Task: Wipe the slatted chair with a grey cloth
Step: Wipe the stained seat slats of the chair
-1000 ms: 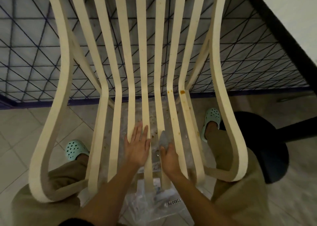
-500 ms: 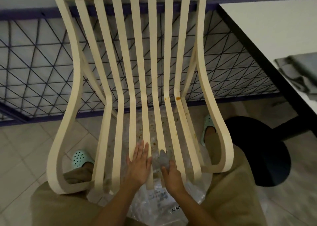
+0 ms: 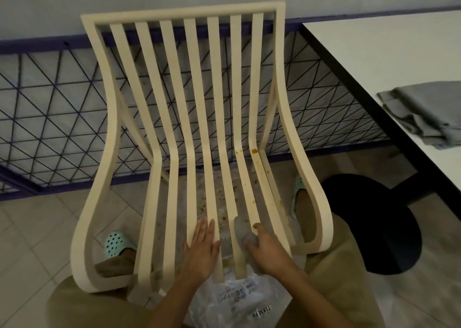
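A cream slatted chair [image 3: 192, 108] stands in front of me, its seat slats running toward my lap and spotted with orange-brown stains near the right slats. My left hand [image 3: 200, 249] lies flat, fingers straight, across the middle seat slats near the front edge. To its right, my right hand [image 3: 265, 249] grips a small bunched grey cloth [image 3: 243, 231] and presses it on a seat slat, thumb over a stained slat.
A clear plastic bag [image 3: 239, 300] with a printed label lies under the seat front. At right, a white table [image 3: 389, 61] with a dark edge carries a folded grey cloth [image 3: 424, 113]; its black round base [image 3: 374, 218] sits on the floor. A dark wire fence [image 3: 50, 118] runs behind.
The view has tilted up and back, bringing the chair's top rail and the table into sight. My right hand with the cloth has shifted slightly right; the left hand stays flat.
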`<state>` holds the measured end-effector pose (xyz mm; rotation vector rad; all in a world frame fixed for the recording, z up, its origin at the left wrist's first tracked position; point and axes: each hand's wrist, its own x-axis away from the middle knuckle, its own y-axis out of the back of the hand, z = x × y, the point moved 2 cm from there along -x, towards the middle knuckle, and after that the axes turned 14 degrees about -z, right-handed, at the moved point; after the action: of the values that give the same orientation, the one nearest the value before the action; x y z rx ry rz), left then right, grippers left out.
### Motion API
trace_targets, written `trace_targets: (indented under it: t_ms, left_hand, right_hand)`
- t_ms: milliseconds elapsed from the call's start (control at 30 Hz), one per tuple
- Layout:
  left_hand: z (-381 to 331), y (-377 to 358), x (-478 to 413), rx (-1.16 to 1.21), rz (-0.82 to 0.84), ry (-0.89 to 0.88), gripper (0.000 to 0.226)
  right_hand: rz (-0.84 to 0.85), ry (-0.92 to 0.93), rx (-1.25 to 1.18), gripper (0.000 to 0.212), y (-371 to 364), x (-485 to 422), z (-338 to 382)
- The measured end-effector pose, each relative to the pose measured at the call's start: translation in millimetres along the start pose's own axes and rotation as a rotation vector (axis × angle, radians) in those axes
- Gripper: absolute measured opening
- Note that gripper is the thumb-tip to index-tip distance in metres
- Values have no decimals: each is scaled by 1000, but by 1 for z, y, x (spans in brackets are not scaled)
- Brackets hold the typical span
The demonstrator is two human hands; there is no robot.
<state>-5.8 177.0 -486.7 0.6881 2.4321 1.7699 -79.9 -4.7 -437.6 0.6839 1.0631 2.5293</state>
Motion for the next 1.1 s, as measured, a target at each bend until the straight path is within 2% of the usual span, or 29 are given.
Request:
trace_targets:
  t_ms: [100,200,367,467,567,767,933,1100]
  left_hand:
    - [0,0,-1,-7,12,11,61]
    - [-2,2,-2,9,21,22,61]
    - [-11,11,-4,-22,-7,-7,61]
    - [-20,15,-6,-84,-39,-114,64]
    - [-28,14,-11,-91,-15,-132,69]
    - [-25,4,-20,-66,12,-126,68]
    - [-27,7,-24,-21,4,-116,67]
    - [-32,9,-31,15,-33,-115,63]
  right_hand:
    - [-142,37,-2,33,25,-11,1]
    - [-188,99,22,18,35,-21,-1]
    - [-332,204,211,21,37,-36,-5]
    - [-250,217,230,20,23,-34,-7]
    - [-143,246,230,21,2,-27,-13]
    - [-220,304,168,48,2,-38,-11]
    - [-214,338,224,45,-3,-48,-21]
    - [-104,397,84,63,-26,-44,-22]
